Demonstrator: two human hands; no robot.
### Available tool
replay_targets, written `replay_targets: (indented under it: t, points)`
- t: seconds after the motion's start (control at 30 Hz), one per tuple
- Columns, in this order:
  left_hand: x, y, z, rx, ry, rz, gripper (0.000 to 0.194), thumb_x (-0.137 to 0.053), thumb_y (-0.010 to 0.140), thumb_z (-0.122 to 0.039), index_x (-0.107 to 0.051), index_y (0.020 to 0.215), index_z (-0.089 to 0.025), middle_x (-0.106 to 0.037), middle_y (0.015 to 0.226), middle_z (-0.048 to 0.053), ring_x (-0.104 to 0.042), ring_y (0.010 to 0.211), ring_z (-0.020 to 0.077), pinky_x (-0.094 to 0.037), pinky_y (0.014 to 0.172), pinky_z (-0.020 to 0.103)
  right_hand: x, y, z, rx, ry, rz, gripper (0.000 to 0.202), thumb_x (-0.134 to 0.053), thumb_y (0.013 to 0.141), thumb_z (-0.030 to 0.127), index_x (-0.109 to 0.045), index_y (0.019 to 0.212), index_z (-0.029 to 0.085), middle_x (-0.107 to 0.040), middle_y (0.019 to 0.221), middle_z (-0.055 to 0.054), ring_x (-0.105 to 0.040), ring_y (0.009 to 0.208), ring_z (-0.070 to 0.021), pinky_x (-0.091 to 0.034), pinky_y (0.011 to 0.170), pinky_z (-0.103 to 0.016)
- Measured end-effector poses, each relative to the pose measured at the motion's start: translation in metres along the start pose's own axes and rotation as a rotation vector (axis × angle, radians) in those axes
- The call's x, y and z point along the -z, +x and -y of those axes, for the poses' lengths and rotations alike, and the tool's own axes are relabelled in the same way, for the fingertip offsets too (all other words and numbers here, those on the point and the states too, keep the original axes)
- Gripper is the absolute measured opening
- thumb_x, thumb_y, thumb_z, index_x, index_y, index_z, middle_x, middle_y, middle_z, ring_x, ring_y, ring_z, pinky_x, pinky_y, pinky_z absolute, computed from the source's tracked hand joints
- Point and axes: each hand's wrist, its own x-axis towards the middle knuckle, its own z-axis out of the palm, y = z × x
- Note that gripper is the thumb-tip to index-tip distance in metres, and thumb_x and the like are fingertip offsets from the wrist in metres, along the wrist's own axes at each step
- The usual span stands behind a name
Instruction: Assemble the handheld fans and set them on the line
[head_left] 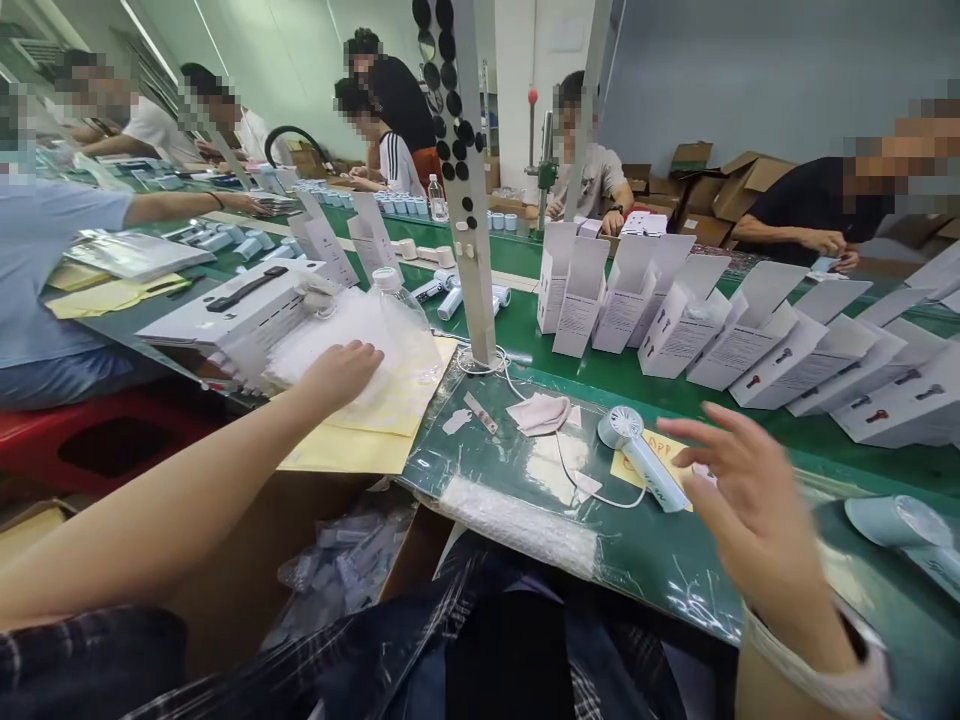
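My left hand (343, 375) rests on a pile of thin white plastic bags (322, 335), its fingers laid over them. Yellow paper sheets (367, 445) lie under the bags. My right hand (750, 490) hovers over the green bench with fingers spread and nothing between them. Just left of it lies a light blue handheld fan (651, 465) with a round grille, partly on a yellow note (626, 468). A white cable runs beside the fan. A second light blue fan (900, 525) lies at the far right.
Open white boxes (682, 330) stand in a row behind my right hand. A metal post (469, 230) rises mid-bench, near a clear bottle (394, 300). A pink cloth (540, 414) lies on the bench (517, 475). Below is a carton with clear plastic pieces (352, 565). Several people sit around.
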Motion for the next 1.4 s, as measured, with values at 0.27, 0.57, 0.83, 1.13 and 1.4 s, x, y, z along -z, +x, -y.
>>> replay_targets:
  t: [0.27,0.57,0.83,1.13,1.4]
  points:
    - [0.096,-0.056,-0.065,0.598,-0.433,-0.430,0.043,-0.028,0.103,-0.035,-0.044,0.139,-0.019,-0.071,0.113,0.014,-0.070,0.103,0.0367,-0.053,0.096,0.056,-0.050,-0.004,-0.066,-0.323,-0.613,0.262,0.031,-0.055,0.095,0.039,-0.064,0.113,0.015,-0.069,0.106,-0.017,-0.064,0.098,-0.0335,-0.051,0.080,-0.043]
    - [0.009,-0.025,-0.283,-0.162,-0.868,0.160,0.020,-0.063,0.082,-0.003,-0.060,0.096,-0.018,-0.068,0.108,0.012,-0.068,0.102,0.0262,-0.056,0.095,0.040,-0.048,-0.009,-0.074,-0.359,-0.505,0.221,0.024,-0.055,0.089,0.032,-0.062,0.106,0.017,-0.071,0.100,-0.013,-0.066,0.092,-0.0294,-0.049,0.078,-0.038]
    - [-0.003,-0.014,-0.274,-0.179,-1.051,0.163,0.020,-0.051,0.100,-0.021,-0.070,0.096,-0.017,-0.065,0.108,0.012,-0.065,0.109,0.0281,-0.051,0.108,0.047,-0.047,-0.014,-0.061,-0.312,-0.355,0.163,0.048,-0.053,0.092,0.053,-0.068,0.119,0.017,-0.074,0.119,-0.017,-0.067,0.109,-0.0347,-0.053,0.090,-0.045]
    - [-0.022,-0.003,-0.264,-0.076,-1.458,0.170,0.042,-0.057,0.095,-0.023,-0.060,0.137,-0.020,-0.064,0.083,0.001,-0.062,0.067,0.0133,-0.055,0.067,0.025,-0.091,-0.027,-0.022,-0.233,-0.197,0.254,0.053,-0.052,0.099,0.059,-0.068,0.133,0.021,-0.078,0.122,-0.012,-0.075,0.106,-0.0325,-0.059,0.088,-0.042]
    - [0.009,-0.023,-0.249,-0.148,-1.344,0.040,0.042,-0.047,0.098,-0.015,-0.060,0.138,-0.021,-0.061,0.092,0.004,-0.059,0.088,0.0189,-0.054,0.086,0.033,-0.092,-0.030,-0.010,-0.055,-0.599,0.383,0.041,-0.056,0.103,0.037,-0.066,0.138,0.019,-0.079,0.104,-0.011,-0.075,0.084,-0.0292,-0.049,0.064,-0.035]
